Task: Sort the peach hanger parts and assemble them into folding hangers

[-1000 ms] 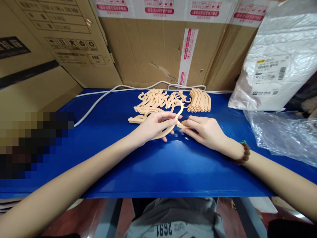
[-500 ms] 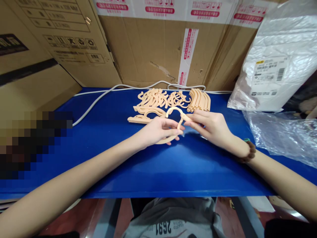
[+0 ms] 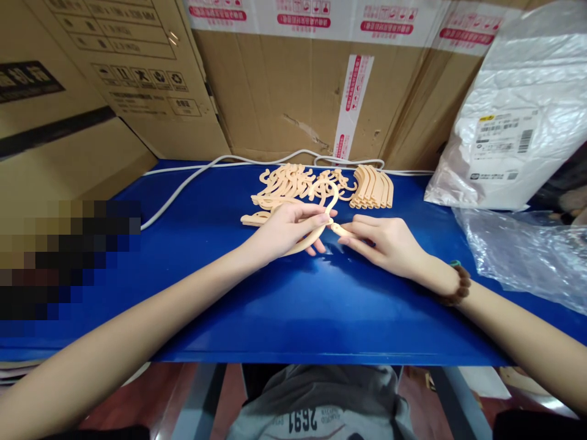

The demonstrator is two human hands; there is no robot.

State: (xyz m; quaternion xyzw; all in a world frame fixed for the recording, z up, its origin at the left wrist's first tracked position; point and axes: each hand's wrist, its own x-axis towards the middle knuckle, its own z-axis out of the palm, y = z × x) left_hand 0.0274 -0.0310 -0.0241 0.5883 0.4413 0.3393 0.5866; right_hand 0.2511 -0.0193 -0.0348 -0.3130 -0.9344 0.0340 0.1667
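Observation:
My left hand [image 3: 291, 229] is closed around a cream plastic hanger hook [image 3: 336, 194], whose curve rises above the thumb. A curved hanger arm [image 3: 300, 245] extends below that hand's fingers. My right hand [image 3: 389, 244] pinches another cream hanger piece [image 3: 339, 230], its tip close to the hook's base; most of this piece is hidden by the fingers. I cannot tell whether the two parts are joined. Behind my hands lie loose curved pieces [image 3: 284, 181], several hooks [image 3: 342, 178] and a neat row of hanger arms [image 3: 373, 186]. Folded hangers [image 3: 257, 218] are partly covered by my left hand.
Cardboard boxes [image 3: 275, 91] stand along the back and left of the blue table [image 3: 275, 318]. A white cable [image 3: 183, 189] runs along the rear. At right are a white plastic parcel bag [image 3: 495, 177] and clear plastic wrap [image 3: 518, 250]. A blurred patch covers the left side.
The hook has turned, its curve now opening to the left above my left hand. My left thumb has moved up to its base, and my right hand has shifted slightly lower with its piece.

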